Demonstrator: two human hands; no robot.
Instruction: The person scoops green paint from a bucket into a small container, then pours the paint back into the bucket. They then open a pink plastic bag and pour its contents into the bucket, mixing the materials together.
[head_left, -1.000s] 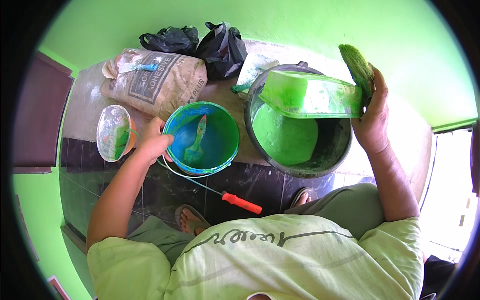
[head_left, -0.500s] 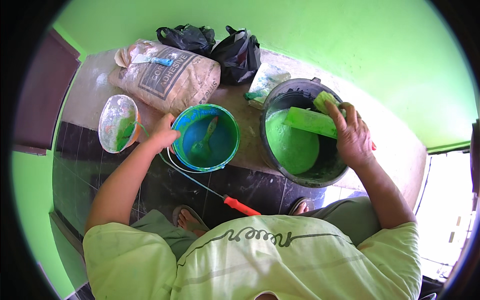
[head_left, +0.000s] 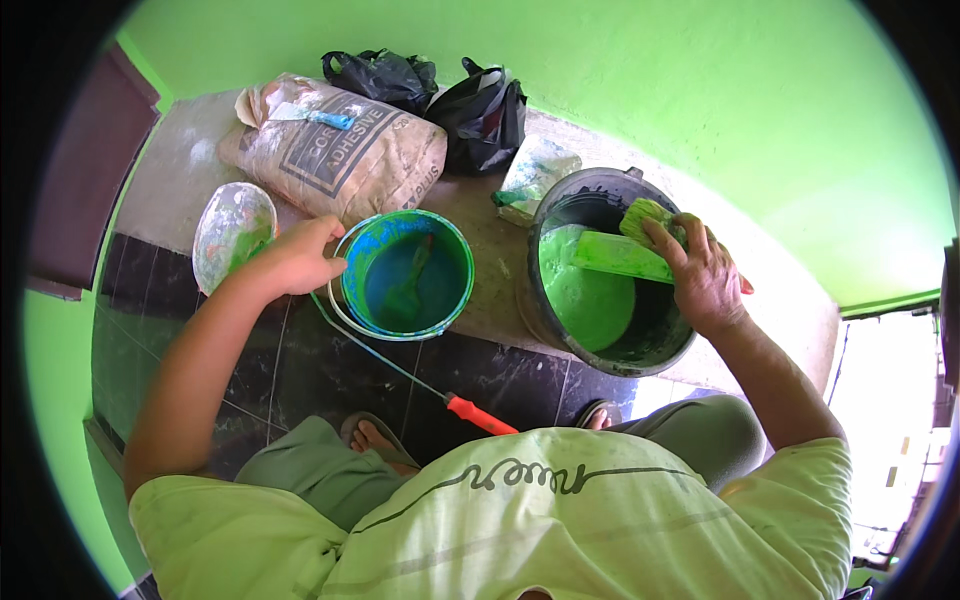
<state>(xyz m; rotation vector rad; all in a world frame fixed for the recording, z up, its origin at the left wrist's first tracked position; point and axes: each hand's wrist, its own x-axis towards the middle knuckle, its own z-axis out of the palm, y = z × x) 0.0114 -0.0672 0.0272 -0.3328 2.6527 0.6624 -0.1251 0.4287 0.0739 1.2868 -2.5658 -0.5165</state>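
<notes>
Indoors, green wall [head_left: 700, 90], black tiles [head_left: 500, 368] (glossy), paler floor [head_left: 496, 255], black bucket [head_left: 664, 318].

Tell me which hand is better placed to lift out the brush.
Probably the left hand: it is beside the rim of the blue-green bucket, near the brush inside. The right hand holds the green tray over the black bucket, so seems less free.

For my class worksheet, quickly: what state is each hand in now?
Left hand: open beside the blue bucket; contact unclear.
Right hand: closed, holding a green container and fuzzy green piece.
</notes>
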